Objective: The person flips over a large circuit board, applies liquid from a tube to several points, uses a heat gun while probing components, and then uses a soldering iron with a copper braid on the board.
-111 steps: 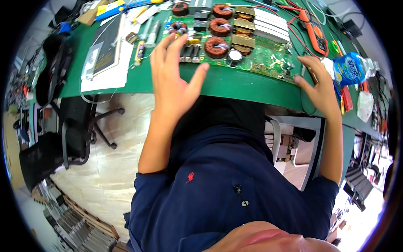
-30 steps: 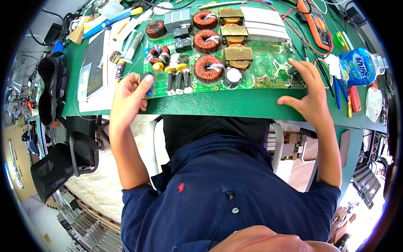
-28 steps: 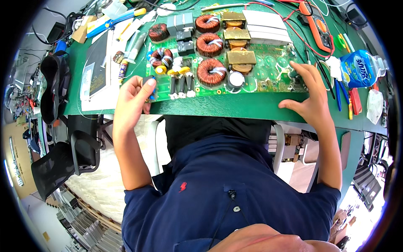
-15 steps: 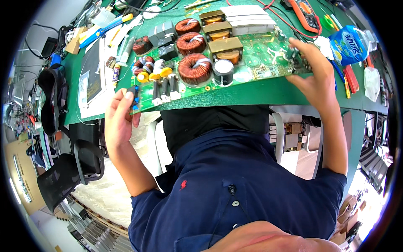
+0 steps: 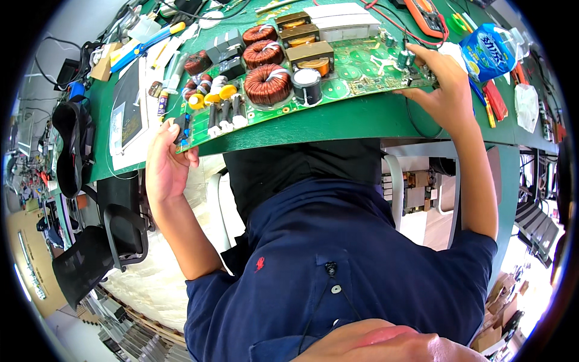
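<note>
A green circuit board [image 5: 356,84] tilts above the near edge of the green table, held at both ends. My left hand [image 5: 166,163] pinches its left corner, thumb on top beside a dark connector block with blue parts. At the right end, my right hand [image 5: 446,90] grips the board, thumb at the front edge and fingers near small green capacitors [image 5: 405,58]. Copper-wound toroid coils [image 5: 268,84], boxy transformers [image 5: 310,57], a black cylindrical capacitor [image 5: 307,87] and yellow discs [image 5: 227,92] stand on the board. A white finned block [image 5: 344,25] is at its back.
An orange multimeter [image 5: 424,16] with red leads lies at the back right. Near it are a blue plastic pack [image 5: 488,53] and a red-handled tool [image 5: 495,101]. White sheets with a dark panel [image 5: 129,99] lie on the left. A black chair [image 5: 90,256] stands at left.
The whole view has shifted a little, and the board with both hands now appears slightly farther left and up. A black cable shows below my right hand. Both hands keep their hold.
</note>
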The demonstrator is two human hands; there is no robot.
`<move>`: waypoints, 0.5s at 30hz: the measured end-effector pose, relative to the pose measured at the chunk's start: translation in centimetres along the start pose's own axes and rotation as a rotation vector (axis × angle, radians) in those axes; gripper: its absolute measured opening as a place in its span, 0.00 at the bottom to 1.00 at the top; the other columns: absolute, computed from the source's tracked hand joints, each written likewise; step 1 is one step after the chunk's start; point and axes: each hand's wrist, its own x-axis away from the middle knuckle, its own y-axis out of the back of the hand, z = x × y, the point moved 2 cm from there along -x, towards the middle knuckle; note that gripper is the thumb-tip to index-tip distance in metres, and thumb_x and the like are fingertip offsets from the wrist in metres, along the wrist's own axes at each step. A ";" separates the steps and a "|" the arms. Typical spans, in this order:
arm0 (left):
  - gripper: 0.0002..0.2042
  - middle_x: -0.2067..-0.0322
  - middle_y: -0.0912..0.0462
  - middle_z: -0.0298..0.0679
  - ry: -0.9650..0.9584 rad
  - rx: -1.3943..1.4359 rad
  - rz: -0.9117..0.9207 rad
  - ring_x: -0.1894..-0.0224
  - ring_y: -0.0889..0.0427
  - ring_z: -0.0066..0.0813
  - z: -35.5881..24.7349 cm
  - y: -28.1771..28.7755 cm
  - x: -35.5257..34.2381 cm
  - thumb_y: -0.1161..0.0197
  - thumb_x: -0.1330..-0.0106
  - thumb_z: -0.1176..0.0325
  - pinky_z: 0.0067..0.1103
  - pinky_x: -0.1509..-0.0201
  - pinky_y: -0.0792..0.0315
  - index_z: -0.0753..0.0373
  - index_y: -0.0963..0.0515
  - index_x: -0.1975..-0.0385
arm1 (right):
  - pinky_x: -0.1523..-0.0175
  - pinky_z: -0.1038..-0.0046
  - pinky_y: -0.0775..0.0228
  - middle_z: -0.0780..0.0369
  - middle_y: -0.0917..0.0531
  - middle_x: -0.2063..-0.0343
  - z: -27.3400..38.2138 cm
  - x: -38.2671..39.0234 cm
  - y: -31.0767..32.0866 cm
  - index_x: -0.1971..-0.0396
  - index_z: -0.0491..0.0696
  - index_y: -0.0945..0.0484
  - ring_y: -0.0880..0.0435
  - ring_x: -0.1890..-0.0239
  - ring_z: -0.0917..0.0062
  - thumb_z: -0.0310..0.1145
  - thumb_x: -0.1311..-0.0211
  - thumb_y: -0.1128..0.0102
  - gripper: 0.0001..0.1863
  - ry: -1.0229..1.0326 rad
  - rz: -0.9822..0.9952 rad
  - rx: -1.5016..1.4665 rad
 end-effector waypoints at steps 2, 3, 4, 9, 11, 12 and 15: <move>0.12 0.75 0.21 0.37 -0.020 0.010 0.018 0.82 0.24 0.24 0.0 0.3 -0.1 0.45 0.30 0.64 0.18 0.80 0.29 0.66 0.28 0.56 | 0.58 0.67 0.29 0.59 0.17 0.67 0.3 -0.2 0.2 0.50 0.47 0.21 0.21 0.64 0.66 0.42 0.62 0.20 0.35 0.016 -0.043 -0.019; 0.11 0.76 0.22 0.37 -0.024 -0.003 -0.003 0.83 0.25 0.25 0.0 0.2 -0.2 0.44 0.30 0.63 0.18 0.81 0.30 0.65 0.27 0.58 | 0.58 0.67 0.29 0.58 0.17 0.66 0.0 -0.2 0.1 0.53 0.46 0.21 0.21 0.63 0.64 0.41 0.62 0.20 0.33 0.003 -0.068 -0.009; 0.11 0.76 0.22 0.37 -0.030 -0.011 0.029 0.83 0.25 0.24 -0.2 0.4 -0.4 0.43 0.30 0.63 0.19 0.81 0.31 0.65 0.27 0.60 | 0.58 0.67 0.29 0.58 0.17 0.66 -0.3 -0.4 0.2 0.54 0.45 0.21 0.20 0.63 0.64 0.41 0.62 0.20 0.32 0.001 -0.070 -0.006; 0.16 0.79 0.22 0.37 -0.027 -0.044 0.107 0.83 0.27 0.24 -2.4 0.2 -1.3 0.48 0.27 0.55 0.18 0.80 0.33 0.64 0.26 0.64 | 0.59 0.68 0.28 0.57 0.18 0.68 -2.1 -3.4 1.1 0.61 0.42 0.21 0.20 0.65 0.65 0.40 0.58 0.21 0.26 -0.001 -0.088 -0.036; 0.18 0.80 0.23 0.36 -0.099 -0.154 0.065 0.82 0.27 0.23 -3.6 0.5 -2.4 0.50 0.27 0.52 0.19 0.79 0.33 0.63 0.26 0.65 | 0.66 0.72 0.30 0.59 0.20 0.74 -2.1 -5.3 1.2 0.64 0.42 0.21 0.23 0.74 0.72 0.43 0.53 0.23 0.23 -0.083 -0.056 -0.114; 0.19 0.80 0.23 0.36 -0.127 -0.208 0.038 0.82 0.27 0.23 -4.0 0.8 -2.8 0.51 0.26 0.51 0.20 0.78 0.33 0.63 0.25 0.66 | 0.69 0.75 0.35 0.61 0.24 0.80 -2.3 -6.5 1.2 0.65 0.44 0.21 0.28 0.77 0.77 0.44 0.50 0.24 0.22 -0.040 -0.047 -0.091; 0.27 0.78 0.24 0.37 -0.399 -0.468 0.001 0.75 0.25 0.25 -5.1 1.3 -5.4 0.59 0.24 0.44 0.20 0.69 0.30 0.65 0.27 0.64 | 0.72 0.76 0.40 0.64 0.30 0.85 -2.6 -9.3 2.1 0.68 0.43 0.21 0.34 0.80 0.80 0.47 0.45 0.27 0.21 -0.073 -0.003 -0.134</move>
